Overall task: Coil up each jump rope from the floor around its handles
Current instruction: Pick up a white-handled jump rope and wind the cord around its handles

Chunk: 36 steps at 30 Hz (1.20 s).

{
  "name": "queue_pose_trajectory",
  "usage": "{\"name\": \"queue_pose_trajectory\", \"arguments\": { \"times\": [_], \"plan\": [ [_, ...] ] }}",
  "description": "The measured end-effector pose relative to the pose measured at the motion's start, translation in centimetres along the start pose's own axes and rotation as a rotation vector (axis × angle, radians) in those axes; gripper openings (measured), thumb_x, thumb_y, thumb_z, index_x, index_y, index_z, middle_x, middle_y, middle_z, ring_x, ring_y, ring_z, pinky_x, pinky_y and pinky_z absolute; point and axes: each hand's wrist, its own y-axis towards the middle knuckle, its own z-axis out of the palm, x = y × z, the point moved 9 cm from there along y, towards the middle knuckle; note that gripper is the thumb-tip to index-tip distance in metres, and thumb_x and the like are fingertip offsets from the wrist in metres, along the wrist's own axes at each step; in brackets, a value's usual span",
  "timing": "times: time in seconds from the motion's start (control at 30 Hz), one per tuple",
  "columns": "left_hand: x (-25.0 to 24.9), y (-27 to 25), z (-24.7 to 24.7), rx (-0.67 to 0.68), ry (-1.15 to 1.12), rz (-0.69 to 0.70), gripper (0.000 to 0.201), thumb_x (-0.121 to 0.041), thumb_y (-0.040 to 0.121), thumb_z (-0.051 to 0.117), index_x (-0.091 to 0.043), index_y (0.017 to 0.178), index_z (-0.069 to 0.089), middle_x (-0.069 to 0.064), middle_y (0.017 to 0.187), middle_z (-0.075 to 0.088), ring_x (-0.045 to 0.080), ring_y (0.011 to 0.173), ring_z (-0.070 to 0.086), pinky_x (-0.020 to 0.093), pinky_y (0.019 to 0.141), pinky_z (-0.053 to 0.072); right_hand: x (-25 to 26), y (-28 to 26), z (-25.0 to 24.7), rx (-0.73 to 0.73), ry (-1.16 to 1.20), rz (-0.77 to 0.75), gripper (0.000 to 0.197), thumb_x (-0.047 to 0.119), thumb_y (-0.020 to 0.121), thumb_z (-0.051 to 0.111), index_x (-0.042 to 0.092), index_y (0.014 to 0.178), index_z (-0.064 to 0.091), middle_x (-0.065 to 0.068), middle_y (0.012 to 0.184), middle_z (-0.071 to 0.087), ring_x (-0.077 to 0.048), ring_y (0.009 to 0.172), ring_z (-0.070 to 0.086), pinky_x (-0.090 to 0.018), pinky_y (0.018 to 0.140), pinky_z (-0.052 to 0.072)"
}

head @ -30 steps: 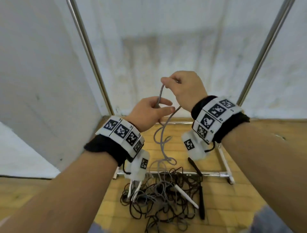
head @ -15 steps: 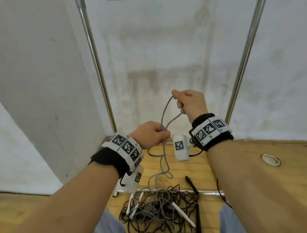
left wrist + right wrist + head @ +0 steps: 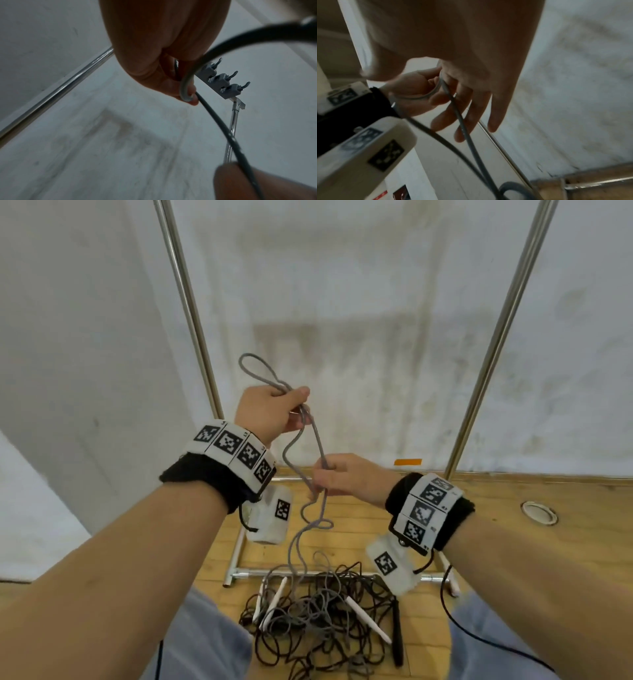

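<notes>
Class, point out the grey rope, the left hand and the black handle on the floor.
grey rope (image 3: pixel 317 440): head view, strand between the hands.
left hand (image 3: pixel 265 412): head view, back of hand.
black handle (image 3: pixel 397 635): head view, mid-shaft.

Head view bright, edges bowed; 2 wrist views dim (blurred, grainy).

In the head view the tangled pile of jump ropes (image 3: pixel 318 625) runs off the bottom edge, and which rope joins which handle cannot be told. The left hand (image 3: pixel 270 412) hides the grey rope (image 3: pixel 315 440) inside its curled fingers (image 3: pixel 298 395). The right wrist view is motion-blurred; the right hand (image 3: pixel 462 54) is cut by the top edge.
</notes>
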Motion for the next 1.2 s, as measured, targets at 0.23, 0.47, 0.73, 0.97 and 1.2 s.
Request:
{"name": "queue_pose_trajectory", "arguments": {
  "times": [0.23,0.47,0.73,0.97,1.2],
  "plan": [
    [3.5,3.7,0.2,-0.038,-0.148,-0.093,0.016,-0.011,0.087,0.069,-0.002,0.074,0.062,0.006,0.055,0.065,0.016,0.052,0.066,0.017,0.047,0.049,-3.9,2.3,-0.3,0.078,0.192,0.090,0.020,0.036,0.085,0.057,0.020,0.097,0.062,0.003,0.057,0.044,-0.014,0.058,0.044,-0.030,0.069,0.044],
    [8.5,7.9,-1.3,-0.160,-0.008,-0.125,0.025,-0.017,0.084,0.072,-0.007,0.064,0.063,0.010,0.059,0.067,0.021,0.056,0.065,0.027,0.053,0.052,-7.3,4.5,-1.5,0.147,0.482,0.220,0.068,0.078,0.065,0.040,0.014,0.064,0.062,-0.007,0.075,0.061,-0.023,0.083,0.058,-0.037,0.085,0.044],
    [17.5,5.8,3.2,0.198,0.053,-0.573,0.036,-0.028,0.096,0.034,-0.008,0.093,0.064,0.011,0.092,0.074,0.023,0.082,0.071,0.036,0.079,0.047,-9.1,6.4,-5.2,-0.267,0.795,0.287,0.034,0.032,0.098,0.043,0.018,0.068,0.036,0.003,0.058,0.019,-0.012,0.049,0.023,-0.026,0.059,0.032],
    [17.5,1.2,9.9,0.709,0.471,-0.368,0.026,-0.004,0.084,0.060,-0.017,0.106,0.067,-0.007,0.098,0.071,0.008,0.097,0.062,0.037,0.090,0.048,-10.2,6.6,-8.0,-0.541,0.904,0.275,0.023,0.009,0.095,0.034,0.007,0.077,0.048,-0.002,0.059,0.030,-0.016,0.051,0.030,-0.028,0.053,0.030],
    [18.0,-0.4,9.9,0.781,0.716,-0.150,0.004,-0.012,0.088,0.064,-0.014,0.086,0.066,0.015,0.091,0.068,0.031,0.091,0.062,0.049,0.092,0.046,-11.3,4.2,-9.0,-0.542,0.415,0.277,0.022,0.013,0.095,0.047,0.009,0.077,0.059,-0.004,0.066,0.063,-0.017,0.060,0.060,-0.028,0.059,0.053]
  ]
}}
